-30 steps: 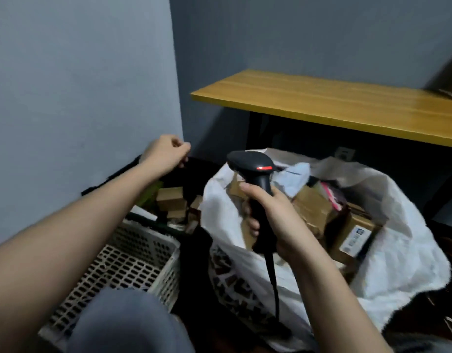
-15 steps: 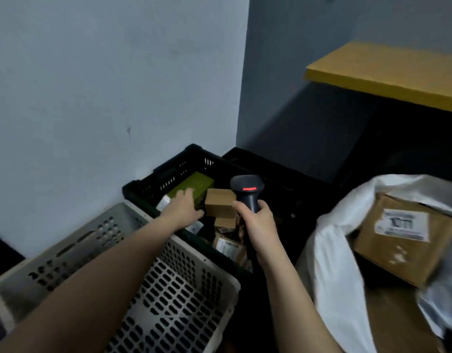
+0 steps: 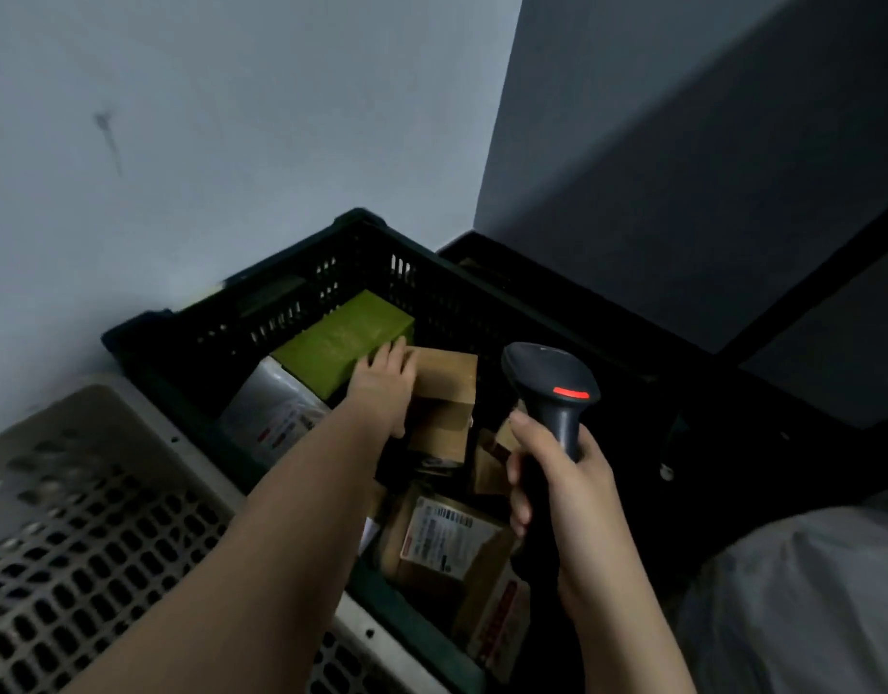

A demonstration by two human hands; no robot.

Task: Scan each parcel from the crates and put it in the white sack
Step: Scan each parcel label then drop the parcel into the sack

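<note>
Two crates dominate the view: a pale grey perforated plastic crate (image 3: 96,533) nearest the person, showing only bare lattice, and behind it a dark green slatted plastic crate (image 3: 261,318) pushed against the wall, which holds the remaining parcels. At the lower right edge a pale fold of the white woven sack (image 3: 802,593) sits within easy reach of the crates, presumably so that each scanned parcel travels only a short way. Inside the dark crate lie an olive-green rectangular box (image 3: 339,343), a plain brown cardboard box (image 3: 444,380) just beside it, a silvery plastic mailer bag (image 3: 276,413) and a brown labelled carton (image 3: 447,543) nearer the person. The left hand (image 3: 382,388) reaches in with fingers laid over the near edge of the brown cardboard box, touching it; whether they have closed round it I cannot tell. The right hand (image 3: 557,473) grips the handle of a black handheld barcode scanner (image 3: 552,388), held upright over the crate, apparently ready for the next label.
</note>
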